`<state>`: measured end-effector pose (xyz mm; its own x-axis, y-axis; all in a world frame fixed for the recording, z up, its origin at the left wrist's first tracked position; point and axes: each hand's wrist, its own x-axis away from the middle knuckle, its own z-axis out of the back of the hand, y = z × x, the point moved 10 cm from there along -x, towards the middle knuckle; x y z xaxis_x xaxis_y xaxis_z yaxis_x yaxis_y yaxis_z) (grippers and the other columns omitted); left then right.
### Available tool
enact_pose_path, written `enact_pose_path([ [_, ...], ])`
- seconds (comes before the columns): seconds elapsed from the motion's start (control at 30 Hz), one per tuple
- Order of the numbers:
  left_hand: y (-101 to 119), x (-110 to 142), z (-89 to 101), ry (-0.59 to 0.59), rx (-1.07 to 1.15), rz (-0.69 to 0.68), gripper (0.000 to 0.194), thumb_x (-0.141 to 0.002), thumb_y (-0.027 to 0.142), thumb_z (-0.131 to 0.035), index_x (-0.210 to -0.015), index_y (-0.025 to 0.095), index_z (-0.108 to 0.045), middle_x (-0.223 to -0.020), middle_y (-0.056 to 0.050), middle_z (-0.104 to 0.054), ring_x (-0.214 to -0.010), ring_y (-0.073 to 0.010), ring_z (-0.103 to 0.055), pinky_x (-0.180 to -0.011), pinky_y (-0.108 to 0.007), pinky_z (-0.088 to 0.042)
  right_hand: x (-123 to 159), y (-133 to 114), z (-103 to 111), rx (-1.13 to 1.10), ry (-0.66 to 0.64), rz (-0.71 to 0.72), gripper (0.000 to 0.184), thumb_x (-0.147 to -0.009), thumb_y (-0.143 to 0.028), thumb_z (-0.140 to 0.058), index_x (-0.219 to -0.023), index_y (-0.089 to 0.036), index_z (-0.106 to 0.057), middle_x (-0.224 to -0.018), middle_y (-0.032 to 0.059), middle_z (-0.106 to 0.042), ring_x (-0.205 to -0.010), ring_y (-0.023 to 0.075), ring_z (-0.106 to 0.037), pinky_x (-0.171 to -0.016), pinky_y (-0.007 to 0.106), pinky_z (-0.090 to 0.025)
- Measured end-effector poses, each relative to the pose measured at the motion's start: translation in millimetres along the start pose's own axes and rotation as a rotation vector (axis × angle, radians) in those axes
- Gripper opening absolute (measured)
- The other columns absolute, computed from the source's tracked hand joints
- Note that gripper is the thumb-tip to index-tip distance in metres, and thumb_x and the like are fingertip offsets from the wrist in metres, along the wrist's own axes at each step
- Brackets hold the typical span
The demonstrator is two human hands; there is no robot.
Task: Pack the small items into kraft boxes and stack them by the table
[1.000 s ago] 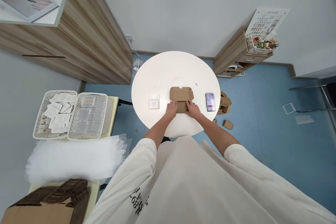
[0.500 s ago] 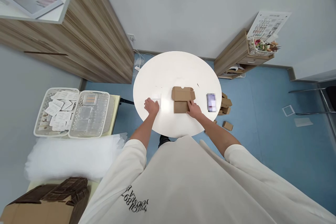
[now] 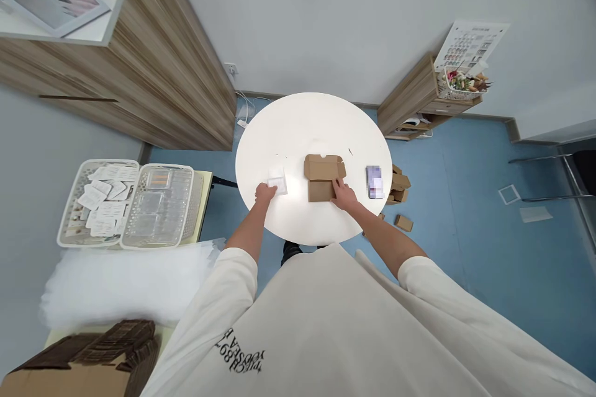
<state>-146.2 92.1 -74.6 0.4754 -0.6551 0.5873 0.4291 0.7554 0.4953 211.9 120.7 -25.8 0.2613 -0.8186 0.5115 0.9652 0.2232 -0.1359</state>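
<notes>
The left hand (image 3: 264,193), now off the open cardboard mailer box (image 3: 322,170), grips the left edge of the clear flat case (image 3: 278,183) on the white table (image 3: 311,121), leaving the right hand (image 3: 343,194) alone grasping the mid-table box's right wall.

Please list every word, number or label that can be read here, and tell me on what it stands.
"897": on the white shirt; the letters around it are too warped to read surely.
Chart at right: print too small.
Cards in the white basket: too small.
Purple item on the table: blurred.
Clear case and cardboard box: no readable text.
</notes>
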Motion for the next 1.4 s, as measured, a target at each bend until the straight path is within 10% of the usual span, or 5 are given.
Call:
enact_pose_path([
  [0.3, 56, 30, -2.0, -0.045, 0.058, -0.330, 0.021, -0.079, 0.029, -0.067, -0.093, 0.025, -0.053, -0.096, -0.002, -0.065, -0.091, -0.0200, -0.062, -0.082, -0.033, -0.047, 0, -1, 1, 0.024, -0.005, 0.018, 0.080, -0.085, -0.033, -0.068, -0.152, -0.024, -0.024, -0.153, 0.0158, -0.033, -0.111, 0.0301, -0.052, -0.084, 0.038, -0.047],
  [0.5, 126, 78, -62.1, -0.459, 0.068, -0.637, 0.024, -0.076, 0.030, -0.068, -0.097, 0.023, -0.059, -0.101, -0.003, -0.069, -0.096, -0.0219, -0.064, -0.089, -0.037, -0.047, 1, 2, 0, -0.008, 0.032, 0.025, 0.083, -0.085, -0.037, -0.069, -0.153, -0.021, -0.024, -0.154, 0.0160, -0.033, -0.110, 0.0296, -0.053, -0.084, 0.037, -0.048],
  [0.9, 162, 96, -151.3, -0.351, -0.237, -0.640, 0.013, -0.080, 0.020, -0.065, -0.091, 0.026, -0.065, -0.097, -0.008, -0.071, -0.115, -0.0381, -0.059, -0.105, -0.054, -0.026, 4, 8, -5, -0.160, 0.074, 0.024, 0.098, -0.086, -0.038, -0.066, -0.162, -0.025, -0.006, -0.163, 0.0145, -0.026, -0.122, 0.0346, -0.050, -0.099, 0.044, -0.045],
  [1.17, 172, 128, -138.2, -0.204, -0.394, -0.825, 0.026, -0.089, 0.017, -0.054, -0.114, 0.021, -0.061, -0.125, -0.019, -0.059, -0.130, -0.0372, -0.046, -0.111, -0.050, -0.024, 3, 8, -5, -0.150, 0.061, 0.035, 0.098, -0.087, -0.039, -0.066, -0.162, -0.024, -0.005, -0.163, 0.0152, -0.026, -0.124, 0.0336, -0.049, -0.101, 0.043, -0.043],
  [1.4, 141, 79, -73.2, 0.086, -0.172, -0.403, 0.035, -0.093, 0.021, -0.048, -0.128, 0.021, -0.049, -0.138, -0.017, -0.052, -0.131, -0.0340, -0.047, -0.104, -0.047, -0.037, 14, 14, 11, -0.195, 0.159, 0.054, 0.076, -0.090, -0.037, -0.061, -0.157, -0.024, -0.025, -0.160, 0.0134, -0.030, -0.130, 0.0334, -0.042, -0.105, 0.045, -0.040],
])
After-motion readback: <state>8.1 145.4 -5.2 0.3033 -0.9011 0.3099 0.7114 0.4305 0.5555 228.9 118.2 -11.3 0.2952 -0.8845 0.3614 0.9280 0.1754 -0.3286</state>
